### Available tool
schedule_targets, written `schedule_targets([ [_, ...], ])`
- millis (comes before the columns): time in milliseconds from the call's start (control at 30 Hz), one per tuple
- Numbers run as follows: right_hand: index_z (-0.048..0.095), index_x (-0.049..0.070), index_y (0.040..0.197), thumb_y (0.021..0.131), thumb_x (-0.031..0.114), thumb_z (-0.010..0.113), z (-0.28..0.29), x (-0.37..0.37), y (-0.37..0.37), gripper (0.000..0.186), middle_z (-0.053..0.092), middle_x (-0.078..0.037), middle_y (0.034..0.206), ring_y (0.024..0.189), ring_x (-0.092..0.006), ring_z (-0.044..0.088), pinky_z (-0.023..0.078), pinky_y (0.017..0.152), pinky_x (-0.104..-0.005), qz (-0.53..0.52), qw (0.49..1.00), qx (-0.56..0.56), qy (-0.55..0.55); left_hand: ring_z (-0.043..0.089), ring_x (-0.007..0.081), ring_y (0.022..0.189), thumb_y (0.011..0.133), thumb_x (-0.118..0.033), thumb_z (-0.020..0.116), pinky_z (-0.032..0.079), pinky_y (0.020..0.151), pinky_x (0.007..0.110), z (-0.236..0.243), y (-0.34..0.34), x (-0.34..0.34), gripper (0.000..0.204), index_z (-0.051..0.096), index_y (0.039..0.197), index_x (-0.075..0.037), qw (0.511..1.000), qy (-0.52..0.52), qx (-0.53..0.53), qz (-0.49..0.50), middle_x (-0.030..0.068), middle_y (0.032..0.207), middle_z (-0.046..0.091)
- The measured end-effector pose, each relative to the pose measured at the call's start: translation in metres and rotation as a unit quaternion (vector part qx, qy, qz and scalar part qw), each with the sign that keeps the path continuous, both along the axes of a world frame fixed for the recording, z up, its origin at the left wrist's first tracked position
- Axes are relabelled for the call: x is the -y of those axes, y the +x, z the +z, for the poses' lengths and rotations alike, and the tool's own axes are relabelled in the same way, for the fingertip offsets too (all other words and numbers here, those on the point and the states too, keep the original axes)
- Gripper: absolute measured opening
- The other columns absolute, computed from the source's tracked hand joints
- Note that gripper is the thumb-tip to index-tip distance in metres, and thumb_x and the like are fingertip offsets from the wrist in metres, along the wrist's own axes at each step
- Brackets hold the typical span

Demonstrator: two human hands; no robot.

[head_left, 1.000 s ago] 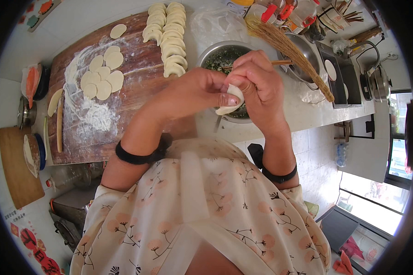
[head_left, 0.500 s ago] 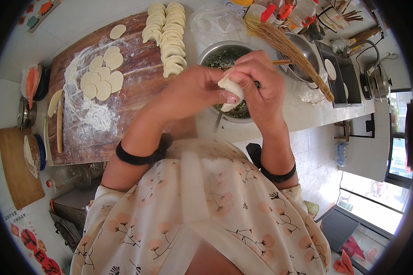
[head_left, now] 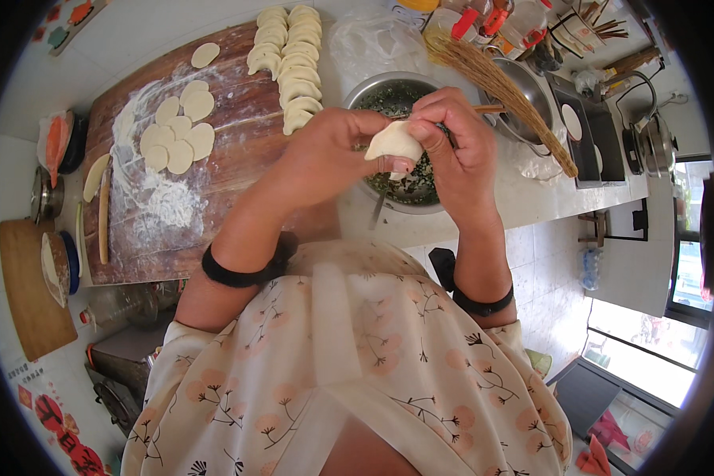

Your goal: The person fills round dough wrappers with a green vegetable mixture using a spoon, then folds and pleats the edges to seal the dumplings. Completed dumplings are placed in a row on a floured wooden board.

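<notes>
Dumpling (head_left: 393, 143): our left hand (head_left: 341, 145) and right hand (head_left: 457, 139) pinch it.
Folded dumplings (head_left: 299, 86): two rows done.
Wrappers (head_left: 179, 127): several, flat, unfilled.
Filling (head_left: 416, 187): some left in our bowl (head_left: 411, 209).

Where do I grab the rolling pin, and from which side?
Probably the bare middle of the rolling pin, pinched across its width from above and the right. It lies lengthwise along the left edge of the wooden board, slim and straight; its far end lies beside a pale curved piece.
</notes>
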State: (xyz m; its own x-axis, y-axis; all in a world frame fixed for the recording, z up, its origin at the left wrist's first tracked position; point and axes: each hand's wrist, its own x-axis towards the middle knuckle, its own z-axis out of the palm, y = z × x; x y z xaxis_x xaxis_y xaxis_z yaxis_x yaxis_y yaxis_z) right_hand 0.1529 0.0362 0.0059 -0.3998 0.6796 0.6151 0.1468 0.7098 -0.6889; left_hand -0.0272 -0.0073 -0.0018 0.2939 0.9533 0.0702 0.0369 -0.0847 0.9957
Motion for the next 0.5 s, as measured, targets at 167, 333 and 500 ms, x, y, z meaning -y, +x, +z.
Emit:
schedule_targets([
  [167,0.06,0.0,0.084,0.091,0.012,0.066,-0.0021,0.0016,-0.003,0.014,0.059,-0.009,0.084,0.077,-0.0186,0.055,0.045,0.069,-0.0284,-0.014,0.999,0.018,0.047,0.055,0.0109,0.071,0.08,-0.027,0.081,0.047,0.07,0.029,0.0029,-0.0002,0.0038,0.034,0.071,0.104,-0.005,0.996,-0.001,-0.085,0.001,0.0046,0.078,0.068],
  [333,0.059,0.001,0.084,0.092,0.012,0.065,-0.003,-0.0007,-0.0024,0.014,0.059,-0.008,0.082,0.075,-0.0188,0.054,0.045,0.068,-0.0284,-0.001,1.0,-0.001,-0.001,0.053,0.0158,0.066,0.081,-0.03,0.08,0.046,0.065,0.032,0.002,0.0027,0.0018,0.034,0.071,0.102,-0.005,0.999,0.037,-0.021,0.025,0.0075,0.073,0.065],
  [500,0.058,0.0,0.086,0.094,0.011,0.062,-0.0036,0.0026,-0.005,0.014,0.058,-0.007,0.083,0.075,-0.017,0.053,0.044,0.068,-0.0272,-0.021,0.999,0.014,0.024,0.058,0.0159,0.067,0.081,-0.031,0.08,0.048,0.065,0.032,0.0056,0.0036,0.008,0.033,0.071,0.101,-0.005,0.99,0.067,-0.119,0.047,0.0089,0.076,0.067],
])
